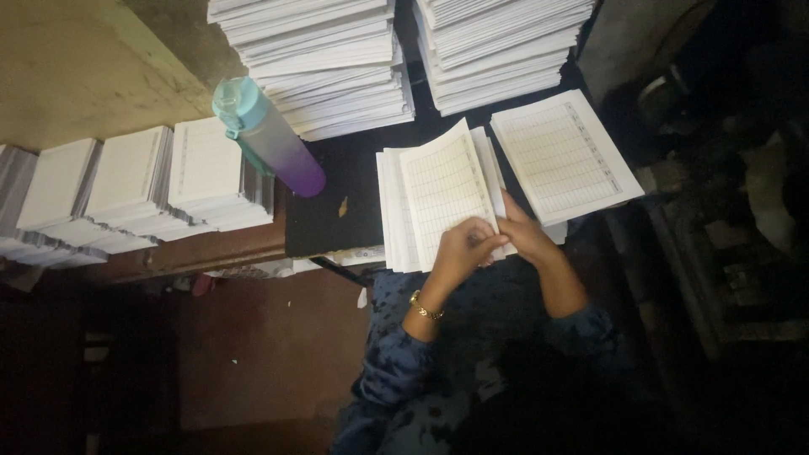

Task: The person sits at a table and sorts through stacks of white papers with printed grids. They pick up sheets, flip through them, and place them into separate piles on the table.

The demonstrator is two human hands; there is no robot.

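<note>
A stack of ruled, grid-printed sheets (434,190) lies on the dark table in front of me, its top sheet lifted and bent upward. My left hand (459,250), with a gold bracelet on the wrist, pinches the near edge of that top sheet. My right hand (524,234) rests against the right near edge of the same stack, fingers touching the paper. A separate ruled sheet pile (565,156) lies just to the right, apart from both hands.
Two tall stacks of white sheets (324,63) (501,46) stand at the back. Lower piles of sheets (135,190) sit at the left. A teal-to-purple water bottle (268,135) lies tilted between them. Dark clutter fills the right side.
</note>
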